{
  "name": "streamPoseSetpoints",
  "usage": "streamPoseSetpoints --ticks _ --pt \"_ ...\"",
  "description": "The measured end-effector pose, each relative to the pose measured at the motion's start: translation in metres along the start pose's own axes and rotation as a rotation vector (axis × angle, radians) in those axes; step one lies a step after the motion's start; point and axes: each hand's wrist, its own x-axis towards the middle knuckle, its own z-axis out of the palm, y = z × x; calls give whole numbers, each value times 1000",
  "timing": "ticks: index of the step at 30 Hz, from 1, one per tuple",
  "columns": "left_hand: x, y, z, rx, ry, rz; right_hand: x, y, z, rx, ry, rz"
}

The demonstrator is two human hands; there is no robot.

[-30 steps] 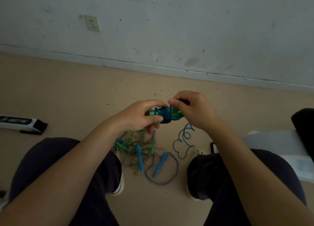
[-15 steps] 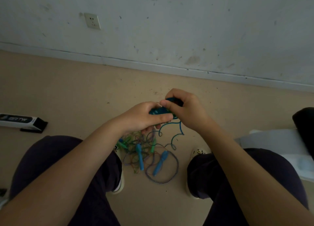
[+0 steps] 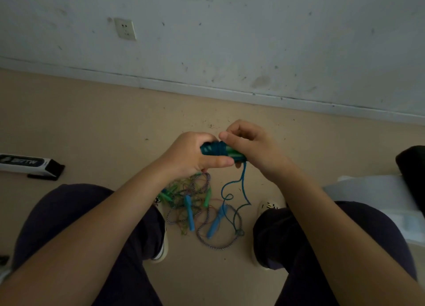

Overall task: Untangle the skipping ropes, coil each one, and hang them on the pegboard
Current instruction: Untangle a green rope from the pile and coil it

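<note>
My left hand [image 3: 195,155] grips one end of a teal skipping rope bundle [image 3: 218,150], cord wound around green handles. At the bundle's other end my right hand [image 3: 250,144] pinches it with thumb and fingers. A loose teal cord [image 3: 242,186] hangs from the bundle down to the floor. Between my feet lies a tangle of other ropes [image 3: 197,204] with blue handles [image 3: 189,212], green handles [image 3: 208,197] and a striped cord [image 3: 216,247]. No pegboard is in view.
I sit with my knees [image 3: 76,225] apart over a beige floor [image 3: 115,133]. A white wall with a socket [image 3: 125,28] runs along the back. A black-and-white box [image 3: 30,165] lies at left. A white object [image 3: 377,197] and a dark thing [image 3: 411,167] sit at right.
My right hand has circled around the bundle and come back to its right end. More teal cord sits wound on the handles, and the hanging tail has swung and changed shape.
</note>
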Motion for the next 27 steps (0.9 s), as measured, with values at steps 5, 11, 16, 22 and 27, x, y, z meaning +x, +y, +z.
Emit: streamPoseSetpoints --ticks 5,11,16,22,27 --pt "1 1 1 -85 172 -23 -1 1 1 162 -46 98" --pt "3 3 -3 -299 238 0 -1 2 3 323 -161 122" --pt "3 2 -6 -381 275 24 -2 0 5 295 -171 63" --pt "4 2 -8 -485 257 21 -3 3 8 305 -99 32" --pt "5 3 -4 -493 287 0 -4 5 17 221 -106 62"
